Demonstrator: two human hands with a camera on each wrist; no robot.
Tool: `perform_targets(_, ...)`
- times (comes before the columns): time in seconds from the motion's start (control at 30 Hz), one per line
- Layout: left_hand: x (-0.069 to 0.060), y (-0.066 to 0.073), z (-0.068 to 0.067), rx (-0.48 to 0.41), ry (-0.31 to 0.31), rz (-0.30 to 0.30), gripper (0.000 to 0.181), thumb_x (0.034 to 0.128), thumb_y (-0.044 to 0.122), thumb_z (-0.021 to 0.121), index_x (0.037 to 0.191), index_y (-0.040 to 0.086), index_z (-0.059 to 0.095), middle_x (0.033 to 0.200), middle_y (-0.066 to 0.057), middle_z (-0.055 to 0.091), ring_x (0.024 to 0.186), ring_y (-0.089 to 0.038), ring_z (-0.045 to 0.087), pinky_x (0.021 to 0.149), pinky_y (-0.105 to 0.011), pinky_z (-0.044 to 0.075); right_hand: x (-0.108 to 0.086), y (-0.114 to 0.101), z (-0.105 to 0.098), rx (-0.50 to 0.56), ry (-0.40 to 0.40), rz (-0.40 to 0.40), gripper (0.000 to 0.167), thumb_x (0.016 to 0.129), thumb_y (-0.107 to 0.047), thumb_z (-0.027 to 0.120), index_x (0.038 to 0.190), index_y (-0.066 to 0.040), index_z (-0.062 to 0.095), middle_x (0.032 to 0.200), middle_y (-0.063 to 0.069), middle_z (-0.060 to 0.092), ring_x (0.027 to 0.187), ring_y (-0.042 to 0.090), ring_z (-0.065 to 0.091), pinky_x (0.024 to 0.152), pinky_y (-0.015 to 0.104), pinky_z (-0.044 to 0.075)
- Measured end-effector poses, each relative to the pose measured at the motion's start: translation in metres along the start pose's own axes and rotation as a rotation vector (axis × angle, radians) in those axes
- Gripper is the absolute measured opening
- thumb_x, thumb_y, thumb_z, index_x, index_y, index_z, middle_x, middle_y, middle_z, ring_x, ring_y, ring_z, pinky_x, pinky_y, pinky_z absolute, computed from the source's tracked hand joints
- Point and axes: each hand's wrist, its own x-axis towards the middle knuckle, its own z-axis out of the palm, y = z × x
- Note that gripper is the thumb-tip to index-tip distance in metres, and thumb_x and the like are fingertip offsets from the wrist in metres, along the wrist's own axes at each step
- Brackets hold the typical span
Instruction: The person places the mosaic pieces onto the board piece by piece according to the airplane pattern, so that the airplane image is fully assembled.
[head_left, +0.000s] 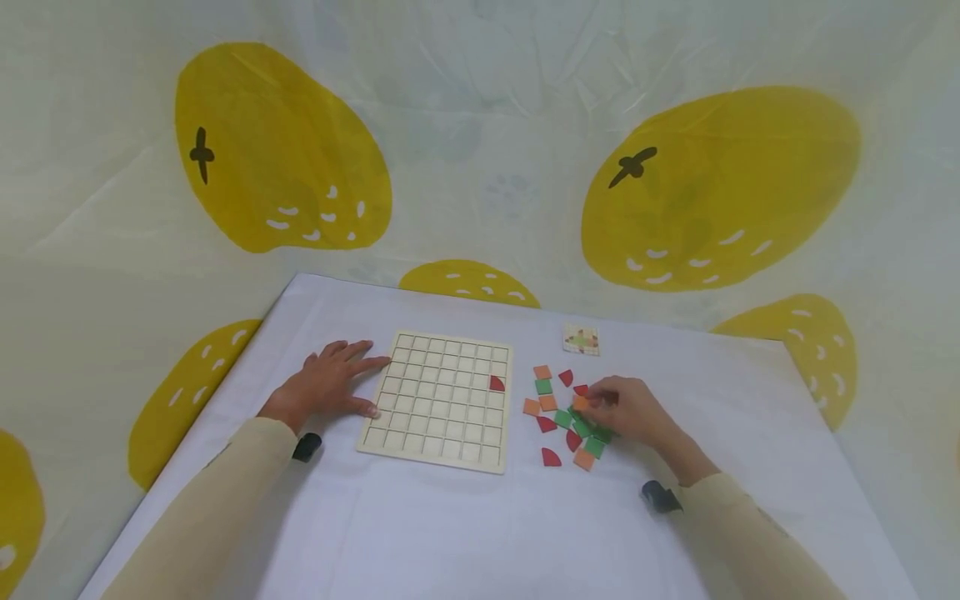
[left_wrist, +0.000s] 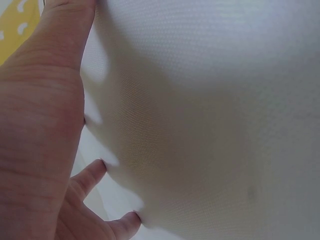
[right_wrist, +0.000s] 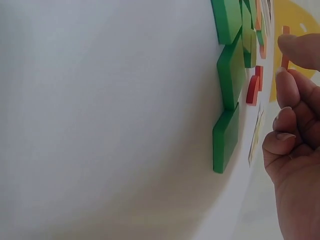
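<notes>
A pale wooden grid board (head_left: 441,398) lies on the table, one red quarter-circle piece (head_left: 497,383) in a cell near its right edge. My left hand (head_left: 330,383) rests beside the board with fingers spread, index fingertip and thumb at its left edge. Over the loose pieces, my right hand (head_left: 626,410) pinches an orange tile (right_wrist: 285,47) between thumb and finger. Beneath it are green tiles (right_wrist: 231,72), partly hidden by the hand in the head view. Red quarter-circle pieces (head_left: 551,457) and orange square tiles (head_left: 584,459) lie around them.
A small printed pattern card (head_left: 581,340) lies behind the loose pieces. The white-covered table (head_left: 420,533) ends at the back against a curtain with yellow fruit prints (head_left: 285,150).
</notes>
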Motion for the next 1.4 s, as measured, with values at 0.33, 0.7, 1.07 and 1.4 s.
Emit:
perform_targets(0.33, -0.001, 0.002, 0.000, 0.004, -0.005, -0.008, 0.099, 0.0741, 0.075, 0.076, 0.159, 0.041, 0.040, 0.173, -0.011, 0.027, 0.155, -0.049, 0.023, 0.116, -0.082, 0.022, 0.002, -0.005, 0.005, 0.025, 0.012, -0.055, 0.039, 0.089, -0.026, 0.084, 0.121, -0.005, 0.075, 0.096, 0.003, 0.070, 0.089, 0.019, 0.058, 0.067, 0.021, 0.052)
perform_targets(0.7, 0.000, 0.004, 0.000, 0.008, -0.011, -0.012, 0.100, 0.0735, 0.076, 0.076, 0.160, 0.042, 0.039, 0.174, -0.011, 0.026, 0.156, -0.050, 0.023, 0.116, -0.083, 0.022, 0.003, -0.012, 0.009, 0.017, 0.007, -0.074, 0.035, 0.090, -0.026, 0.082, 0.119, -0.008, 0.076, 0.100, 0.003, 0.072, 0.091, 0.017, 0.060, 0.073, 0.021, 0.055)
perform_targets(1.07, -0.002, 0.004, -0.002, 0.013, -0.006, -0.001, 0.098, 0.0748, 0.074, 0.077, 0.160, 0.040, 0.041, 0.173, -0.012, 0.028, 0.154, -0.051, 0.025, 0.114, -0.083, 0.024, 0.005, -0.029, 0.015, 0.024, 0.021, -0.078, 0.032, 0.090, -0.026, 0.083, 0.116, -0.009, 0.076, 0.097, 0.002, 0.072, 0.091, 0.018, 0.061, 0.074, 0.022, 0.056)
perform_targets(1.4, -0.001, 0.005, -0.001, -0.001, -0.018, -0.017, 0.100, 0.0741, 0.072, 0.079, 0.160, 0.039, 0.040, 0.173, -0.012, 0.027, 0.155, -0.051, 0.023, 0.116, -0.083, 0.023, 0.007, -0.037, 0.020, 0.013, 0.041, -0.154, 0.032, 0.087, -0.031, 0.086, 0.110, -0.010, 0.078, 0.086, -0.003, 0.066, 0.084, 0.014, 0.057, 0.066, 0.020, 0.050)
